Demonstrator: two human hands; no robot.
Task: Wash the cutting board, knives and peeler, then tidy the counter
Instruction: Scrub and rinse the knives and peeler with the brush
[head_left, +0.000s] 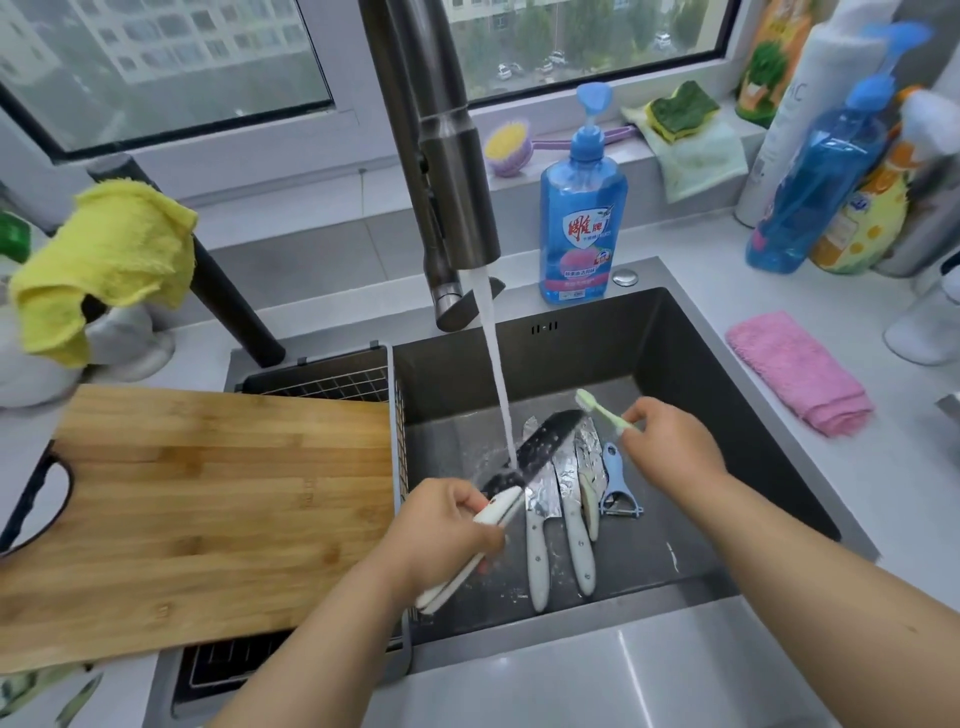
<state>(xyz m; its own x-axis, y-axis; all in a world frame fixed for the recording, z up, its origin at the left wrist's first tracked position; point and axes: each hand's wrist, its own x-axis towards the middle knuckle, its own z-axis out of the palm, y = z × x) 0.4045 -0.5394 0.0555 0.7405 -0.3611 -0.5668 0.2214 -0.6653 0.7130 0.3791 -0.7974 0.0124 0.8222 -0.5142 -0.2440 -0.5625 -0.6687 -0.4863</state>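
Note:
My left hand (441, 530) grips the white handle of a black-bladed knife (540, 447) and holds its blade under the running water (498, 395). A light green toothbrush (602, 410) is pinched in my right hand (670, 441), its head just above the blade's tip. Three more knives (561, 499) with white handles lie on the floor of the dark sink (701, 364). A blue peeler (615, 488) lies beside them on the right. The bamboo cutting board (208, 519) rests across the wire drain basket (332, 382) at the sink's left.
The tall faucet (452, 171) rises at the back. A blue dish soap bottle (582, 208) stands behind the sink. A pink cloth (800, 369) lies on the right counter, bottles (815, 176) behind it. A yellow cloth (104, 265) hangs at left. A sponge (680, 111) sits on the sill.

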